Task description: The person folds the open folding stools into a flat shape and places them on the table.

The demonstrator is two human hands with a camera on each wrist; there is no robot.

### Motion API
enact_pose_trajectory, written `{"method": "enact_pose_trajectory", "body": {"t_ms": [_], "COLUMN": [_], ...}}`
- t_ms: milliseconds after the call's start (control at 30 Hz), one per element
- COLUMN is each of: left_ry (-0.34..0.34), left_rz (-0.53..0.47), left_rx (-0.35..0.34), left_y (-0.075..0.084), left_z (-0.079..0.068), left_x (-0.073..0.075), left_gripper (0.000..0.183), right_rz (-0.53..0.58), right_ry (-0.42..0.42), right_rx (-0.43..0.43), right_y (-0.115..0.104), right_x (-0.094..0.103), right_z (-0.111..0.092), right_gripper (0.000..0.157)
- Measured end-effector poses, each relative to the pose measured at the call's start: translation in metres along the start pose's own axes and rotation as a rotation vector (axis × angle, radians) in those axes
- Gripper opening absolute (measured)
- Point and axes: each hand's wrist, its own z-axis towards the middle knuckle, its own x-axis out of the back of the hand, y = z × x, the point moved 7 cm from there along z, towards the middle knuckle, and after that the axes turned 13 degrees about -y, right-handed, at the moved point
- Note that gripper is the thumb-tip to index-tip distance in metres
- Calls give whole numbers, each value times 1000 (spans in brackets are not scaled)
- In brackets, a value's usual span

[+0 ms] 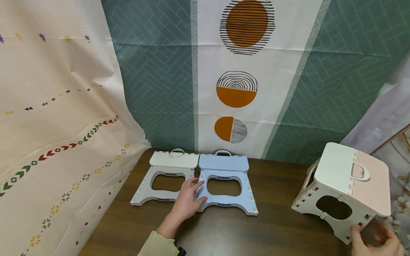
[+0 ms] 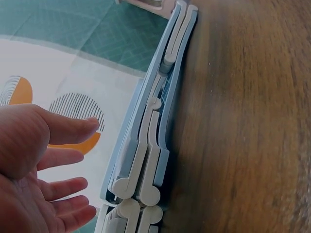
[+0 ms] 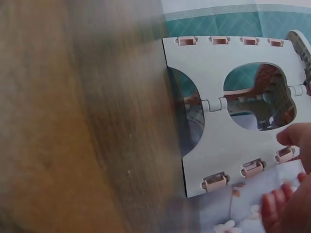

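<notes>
A folded blue step stool [image 1: 224, 163] lies on the brown table, its top panel and carry handle toward the back. Beside it on the left is a folded white step stool [image 1: 174, 160]. My left hand [image 1: 187, 201] hovers over where the two meet, thumb and fingers spread; the left wrist view shows it apart from the folded edges [image 2: 146, 145]. At the right an unfolded white-and-pink step stool [image 1: 352, 174] stands upright. Near its front right leg is my right hand [image 1: 376, 241], thumb beside the white side panel [image 3: 214, 73], fingers loosely bent and apart from it.
A green and white patterned cloth [image 1: 153, 71] hangs behind the table [image 1: 272, 213]. A cream embroidered cloth [image 1: 57, 124] drapes along the left side. Floral fabric [image 1: 400, 209] hangs at the right edge, close to the standing stool.
</notes>
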Motion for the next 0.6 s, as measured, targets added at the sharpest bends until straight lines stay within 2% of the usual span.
{"method": "enact_pose_trajectory", "body": {"t_ms": [133,300,400,600], "left_ry": [-10,-17,-15,-9], "left_rz": [-8,-2,-1,0], "left_rx": [-1,-7,-8,-7], "left_y": [1,2,3,2], "left_z": [0,1,0,-1], "left_x": [0,0,1,2], "left_gripper": [55,55,55,55], "right_rz": [-39,-97,-102,-140], "right_ry": [-188,-370,-417,-410], "right_rx": [-31,4,2,11], "right_y": [2,0,0,0], "right_x": [-12,-21,-23,-24], "right_z": [13,31,36,35], "right_gripper": [80,84,83,81]}}
